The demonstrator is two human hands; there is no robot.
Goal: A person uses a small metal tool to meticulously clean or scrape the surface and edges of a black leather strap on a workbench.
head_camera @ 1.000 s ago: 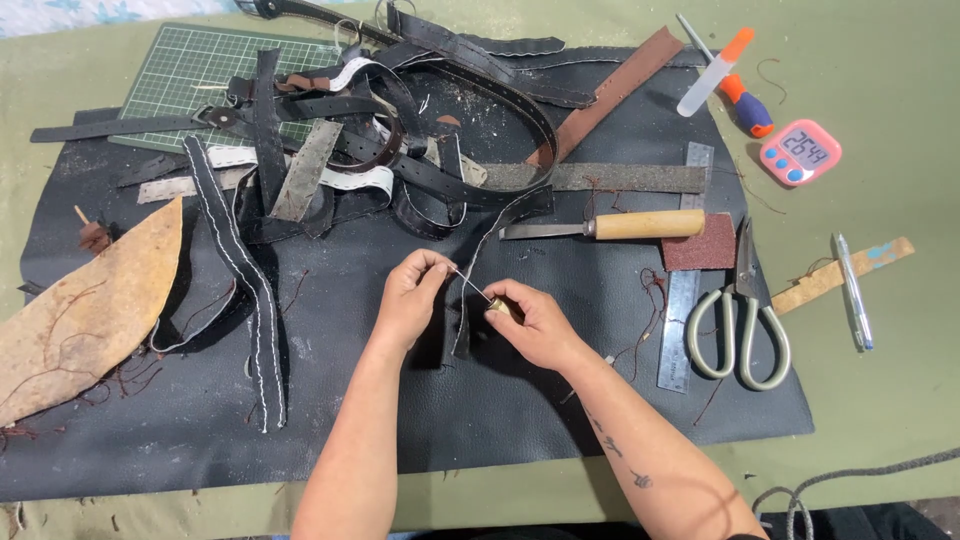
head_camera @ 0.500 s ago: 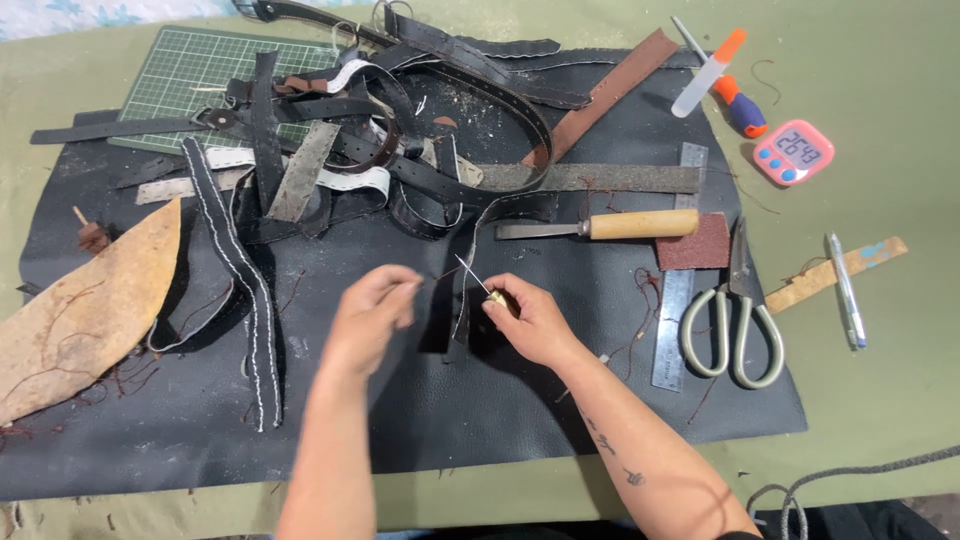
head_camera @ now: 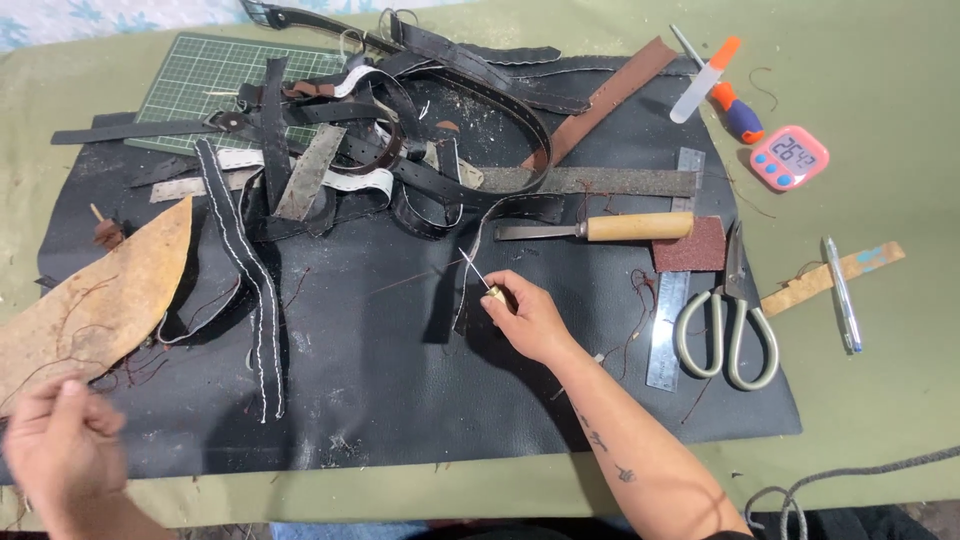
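Awl (head_camera: 478, 276) was pinched in the right hand (head_camera: 527, 318), its needle tip angled up and left over a black leather strap (head_camera: 466, 300) on the dark mat (head_camera: 420, 390) in the middle of the counter (head_camera: 880, 400). Left hand (head_camera: 62, 448) was way off at the lower left corner, fingers curled loosely, gripping nothing I could make out. Risk as I saw it: nothing pinned the strap, so the point could skid off, scratch the mat or jab a finger. Versus a second earlier, the left hand had left the strap and swung out wide; a thin reddish thread (head_camera: 405, 281) trailed leftward from the awl.
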